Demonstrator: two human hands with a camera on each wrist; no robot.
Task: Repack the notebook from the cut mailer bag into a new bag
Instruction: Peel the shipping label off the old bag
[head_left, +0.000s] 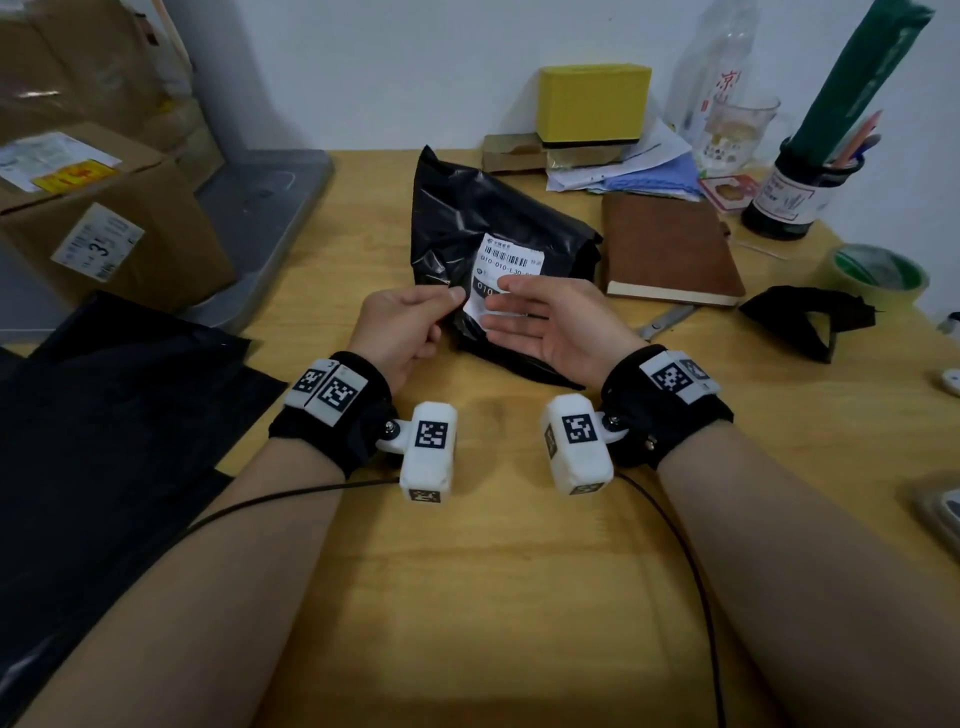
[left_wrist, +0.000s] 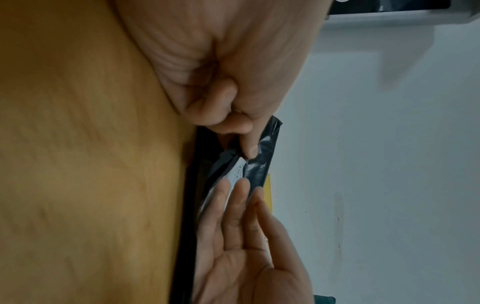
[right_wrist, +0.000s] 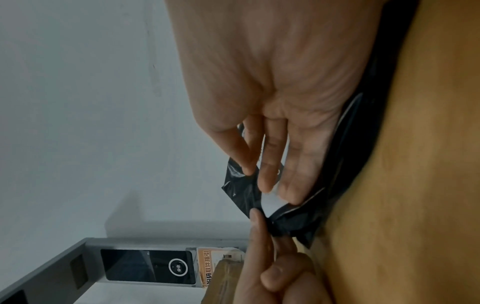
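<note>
While the left hand pinches the white shipping label's corner on the black mailer bag at the frame's centre, the right hand's grip lies open-fingered against the label, the brown notebook resting right of the bag on the desk.

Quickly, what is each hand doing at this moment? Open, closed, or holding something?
Left hand: closed, pinching the edge of the black mailer bag by its label.
Right hand: open, fingers straight, resting against the bag.
</note>
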